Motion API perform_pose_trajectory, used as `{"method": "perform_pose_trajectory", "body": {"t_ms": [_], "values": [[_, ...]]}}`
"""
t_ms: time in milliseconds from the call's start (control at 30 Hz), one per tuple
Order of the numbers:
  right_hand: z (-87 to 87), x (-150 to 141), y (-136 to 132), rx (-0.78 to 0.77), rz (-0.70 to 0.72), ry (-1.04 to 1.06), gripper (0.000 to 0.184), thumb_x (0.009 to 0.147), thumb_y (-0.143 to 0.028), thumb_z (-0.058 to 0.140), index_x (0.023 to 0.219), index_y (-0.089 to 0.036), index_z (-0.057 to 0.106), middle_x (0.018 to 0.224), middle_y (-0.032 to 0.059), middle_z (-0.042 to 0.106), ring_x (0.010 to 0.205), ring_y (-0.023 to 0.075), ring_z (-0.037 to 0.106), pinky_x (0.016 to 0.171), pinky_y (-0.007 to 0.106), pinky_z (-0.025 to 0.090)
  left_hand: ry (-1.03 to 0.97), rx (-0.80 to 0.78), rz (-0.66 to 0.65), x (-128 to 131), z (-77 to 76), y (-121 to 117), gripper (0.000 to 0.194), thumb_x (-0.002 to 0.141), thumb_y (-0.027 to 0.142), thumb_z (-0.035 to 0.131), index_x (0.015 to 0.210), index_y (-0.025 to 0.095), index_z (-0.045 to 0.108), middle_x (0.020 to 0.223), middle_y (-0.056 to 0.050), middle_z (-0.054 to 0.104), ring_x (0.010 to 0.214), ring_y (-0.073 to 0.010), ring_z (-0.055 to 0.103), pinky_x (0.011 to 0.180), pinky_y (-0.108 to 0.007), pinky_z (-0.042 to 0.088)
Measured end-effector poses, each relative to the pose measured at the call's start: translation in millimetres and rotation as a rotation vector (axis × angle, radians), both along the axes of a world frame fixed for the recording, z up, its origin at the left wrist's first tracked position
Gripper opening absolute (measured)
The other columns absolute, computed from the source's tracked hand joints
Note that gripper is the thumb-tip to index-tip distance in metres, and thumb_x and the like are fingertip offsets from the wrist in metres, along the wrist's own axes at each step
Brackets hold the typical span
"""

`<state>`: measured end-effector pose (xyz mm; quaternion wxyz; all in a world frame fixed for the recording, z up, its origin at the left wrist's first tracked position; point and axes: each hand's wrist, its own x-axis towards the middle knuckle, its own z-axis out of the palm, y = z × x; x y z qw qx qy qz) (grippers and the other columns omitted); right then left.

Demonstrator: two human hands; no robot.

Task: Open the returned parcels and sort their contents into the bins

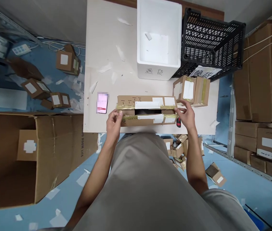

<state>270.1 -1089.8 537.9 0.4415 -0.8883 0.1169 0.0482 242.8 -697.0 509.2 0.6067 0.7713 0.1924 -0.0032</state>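
Observation:
A long, flat cardboard box (128,100) with white labels and yellowish tape lies near the table's front edge. Its top is parted along the middle, and something dark shows in the gap. My left hand (113,125) grips the box's left end, thumb on the flap edge. At the right end, my right hand (187,116) pinches the flap edge between thumb and fingers. A small black and red tool (178,122) lies beside the box, just left of my right hand; its kind is unclear. Two small taped boxes (202,91) sit behind that hand.
A white foam bin (159,70) and a black plastic crate (213,41) stand at the table's back. A phone (102,103) lies left on the white table (97,38). One large open carton (61,144) is at left; opened boxes (179,150) and paper scraps litter the floor.

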Motion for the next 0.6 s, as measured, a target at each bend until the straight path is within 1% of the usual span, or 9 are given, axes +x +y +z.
{"method": "perform_pose_trajectory", "body": {"t_ms": [100, 200, 267, 333, 400, 467, 500, 533, 600], "values": [[14.4, 22.8, -12.7, -0.134, 0.24, 0.115, 0.081, 0.095, -0.055, 0.086, 0.17, -0.035, 0.062, 0.182, 0.0097, 0.053, 0.114, 0.0316, 0.085, 0.116, 0.056, 0.065, 0.0, -0.099, 0.1, 1.2, -4.9, -11.0, 0.05, 0.095, 0.066, 0.081, 0.085, 0.025, 0.053, 0.145, -0.013, 0.073, 0.144, -0.0297, 0.068, 0.124, -0.042, 0.05], [22.7, 38.2, -17.2, -0.215, 0.462, 0.199, 0.094, 0.086, -0.046, 0.096, 0.172, -0.034, 0.061, 0.188, 0.0084, 0.045, 0.141, 0.0382, 0.075, 0.127, 0.059, 0.058, -0.004, -0.12, 0.158, 8.5, -8.3, -17.4, 0.045, 0.092, 0.054, 0.083, 0.082, 0.026, 0.05, 0.143, -0.012, 0.075, 0.145, -0.0302, 0.067, 0.123, -0.042, 0.051], [25.8, 42.8, -16.1, -0.25, 0.522, 0.194, 0.097, 0.083, -0.039, 0.098, 0.173, -0.032, 0.061, 0.187, 0.008, 0.046, 0.16, 0.0413, 0.061, 0.134, 0.06, 0.051, 0.01, -0.106, 0.19, 14.5, -9.3, -18.2, 0.038, 0.091, 0.046, 0.081, 0.08, 0.026, 0.05, 0.142, -0.013, 0.076, 0.144, -0.0317, 0.067, 0.123, -0.044, 0.051], [28.6, 46.4, -14.8, -0.253, 0.534, 0.154, 0.084, 0.086, -0.036, 0.094, 0.166, -0.029, 0.068, 0.18, 0.008, 0.056, 0.164, 0.0415, 0.057, 0.137, 0.06, 0.047, 0.016, -0.087, 0.177, 18.7, -8.5, -17.4, 0.031, 0.09, 0.038, 0.076, 0.08, 0.026, 0.05, 0.145, -0.013, 0.075, 0.146, -0.0329, 0.067, 0.125, -0.048, 0.05], [31.1, 53.4, -16.3, -0.23, 0.528, 0.123, 0.061, 0.094, -0.038, 0.086, 0.154, -0.027, 0.078, 0.165, 0.0082, 0.072, 0.155, 0.0403, 0.066, 0.133, 0.058, 0.051, 0.003, -0.058, 0.124, 18.8, -6.1, -16.2, 0.024, 0.09, 0.033, 0.069, 0.08, 0.026, 0.048, 0.149, -0.012, 0.075, 0.151, -0.0331, 0.065, 0.128, -0.051, 0.05], [31.3, 65.7, -21.0, -0.229, 0.481, 0.158, 0.042, 0.103, -0.05, 0.077, 0.131, -0.021, 0.089, 0.134, 0.011, 0.088, 0.13, 0.0394, 0.081, 0.119, 0.053, 0.062, -0.038, -0.001, 0.05, 14.1, -3.3, -15.0, 0.017, 0.09, 0.03, 0.061, 0.082, 0.027, 0.047, 0.151, -0.012, 0.074, 0.155, -0.0329, 0.063, 0.13, -0.053, 0.05], [29.8, 73.4, -24.1, -0.24, 0.434, 0.205, 0.047, 0.106, -0.058, 0.072, 0.114, -0.017, 0.091, 0.112, 0.0129, 0.091, 0.113, 0.0387, 0.085, 0.109, 0.05, 0.066, -0.064, 0.034, 0.015, 10.0, -2.2, -14.0, 0.012, 0.091, 0.03, 0.057, 0.083, 0.027, 0.048, 0.152, -0.011, 0.074, 0.156, -0.0328, 0.062, 0.13, -0.053, 0.05], [26.7, 81.4, -27.2, -0.247, 0.38, 0.259, 0.058, 0.107, -0.067, 0.068, 0.096, -0.014, 0.09, 0.089, 0.0138, 0.089, 0.095, 0.0371, 0.086, 0.099, 0.047, 0.068, -0.088, 0.067, -0.014, 5.1, -1.5, -12.5, 0.008, 0.092, 0.03, 0.054, 0.085, 0.027, 0.05, 0.153, -0.011, 0.074, 0.157, -0.0328, 0.061, 0.131, -0.054, 0.05], [15.9, 96.4, -32.2, -0.215, 0.291, 0.338, 0.075, 0.104, -0.081, 0.065, 0.073, -0.014, 0.081, 0.057, 0.0114, 0.074, 0.069, 0.032, 0.08, 0.081, 0.042, 0.067, -0.111, 0.112, -0.057, -6.4, -1.7, -6.7, 0.007, 0.095, 0.032, 0.052, 0.093, 0.027, 0.056, 0.158, -0.011, 0.071, 0.16, -0.0341, 0.058, 0.131, -0.056, 0.05]]}}
